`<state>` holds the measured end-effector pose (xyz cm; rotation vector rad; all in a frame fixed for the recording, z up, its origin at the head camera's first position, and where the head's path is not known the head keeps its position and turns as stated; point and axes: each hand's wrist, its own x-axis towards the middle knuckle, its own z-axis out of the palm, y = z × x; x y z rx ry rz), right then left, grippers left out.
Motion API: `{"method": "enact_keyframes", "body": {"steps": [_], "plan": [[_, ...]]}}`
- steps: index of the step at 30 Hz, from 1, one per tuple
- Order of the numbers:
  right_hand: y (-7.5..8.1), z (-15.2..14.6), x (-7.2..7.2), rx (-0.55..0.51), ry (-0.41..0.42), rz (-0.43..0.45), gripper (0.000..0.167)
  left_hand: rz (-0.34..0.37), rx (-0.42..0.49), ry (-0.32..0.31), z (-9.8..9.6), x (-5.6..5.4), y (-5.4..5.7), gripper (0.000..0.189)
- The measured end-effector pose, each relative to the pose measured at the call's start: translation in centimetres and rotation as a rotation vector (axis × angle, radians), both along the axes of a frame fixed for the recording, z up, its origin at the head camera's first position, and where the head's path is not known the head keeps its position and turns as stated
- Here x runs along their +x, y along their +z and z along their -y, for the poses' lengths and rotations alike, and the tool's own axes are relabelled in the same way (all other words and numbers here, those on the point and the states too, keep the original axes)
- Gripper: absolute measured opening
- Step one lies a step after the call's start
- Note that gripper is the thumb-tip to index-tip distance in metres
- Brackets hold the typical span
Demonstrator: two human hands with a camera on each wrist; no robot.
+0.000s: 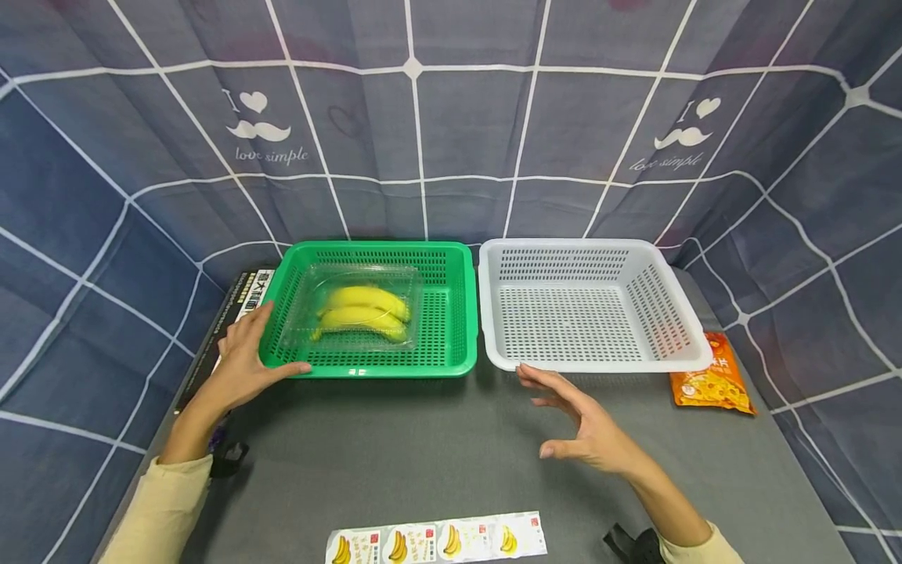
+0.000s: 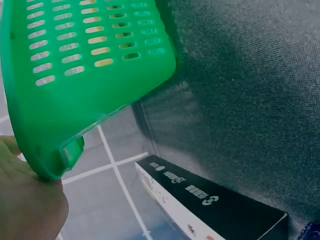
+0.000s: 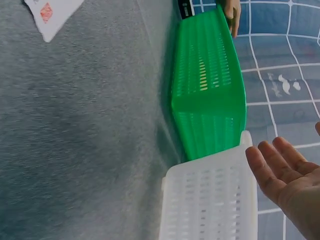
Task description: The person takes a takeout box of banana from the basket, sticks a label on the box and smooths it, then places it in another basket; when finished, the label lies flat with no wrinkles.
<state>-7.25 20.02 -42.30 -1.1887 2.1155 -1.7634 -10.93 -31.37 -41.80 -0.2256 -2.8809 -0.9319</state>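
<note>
My left hand (image 1: pixel 243 360) is at the near left corner of a green plastic basket (image 1: pixel 465 313). Its thumb lies at the front rim and its fairly straight fingers reach along the left side. Inside this basket lies a clear plastic box (image 1: pixel 299 301) with yellow bananas (image 1: pixel 366 313) in it. In the left wrist view, part of the hand (image 2: pixel 30 205) touches the basket's rim (image 2: pixel 50 170). My right hand (image 1: pixel 585 427) is held in the air, fingers extended and thumb apart, just in front of a white basket (image 1: pixel 564 365). It holds nothing.
A strip of banana stickers (image 1: pixel 437 540) lies at the table's near edge. An orange snack bag (image 1: pixel 712 380) is beside the white basket's near right corner. A black and white box (image 1: pixel 229 321) lies left of the green basket. Checked cloth (image 1: pixel 458 125) hangs behind the grey table (image 1: pixel 423 454).
</note>
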Motion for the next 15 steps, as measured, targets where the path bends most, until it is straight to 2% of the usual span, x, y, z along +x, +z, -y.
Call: {"method": "enact_keyframes", "body": {"steps": [6,11,15], "plan": [[1.4,1.4,-1.4,0.021,0.038,-0.031,0.093,0.035,-0.022,0.004,-0.1,0.0,0.2,0.123],[3.1,2.5,-2.9,0.064,0.048,-0.043,0.093,0.091,-0.032,0.006,-0.2,-0.1,0.4,0.125],[4.7,3.7,-4.1,0.122,0.048,-0.021,0.093,0.103,-0.032,0.014,-0.2,-0.2,0.4,0.123]]}}
